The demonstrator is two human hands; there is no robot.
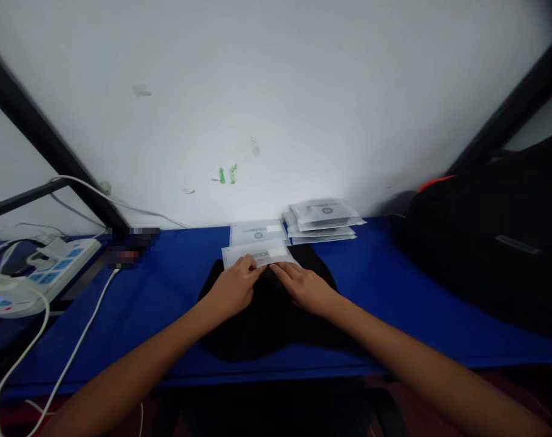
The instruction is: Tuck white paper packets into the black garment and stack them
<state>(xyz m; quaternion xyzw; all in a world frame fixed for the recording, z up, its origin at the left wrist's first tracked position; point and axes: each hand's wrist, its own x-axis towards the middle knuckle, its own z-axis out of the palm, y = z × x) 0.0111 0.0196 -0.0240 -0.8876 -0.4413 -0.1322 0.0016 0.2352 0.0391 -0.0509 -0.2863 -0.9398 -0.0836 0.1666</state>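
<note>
A frosted plastic bag [258, 250] with dark printed lettering lies on top of a bunched black cloth [253, 328], close to the middle of the table. My left hand [234, 284] is closed at the bag's near edge, its thumb and fingers pinching there. Just right of it, my right hand [309, 290] has its fingers together and bent over the same edge, with the cloth below. The two hands' fingertips almost meet, and what lies under them is hidden. Behind this bag is another flat printed bag [246, 232].
Several filled printed bags form a stack [326, 212] against the wall. A large black bag [480, 243] takes up the right side of the blue table [376, 291]. On the left are a white power strip [57, 270], white cables [91, 321] and a blurred dark item [131, 246].
</note>
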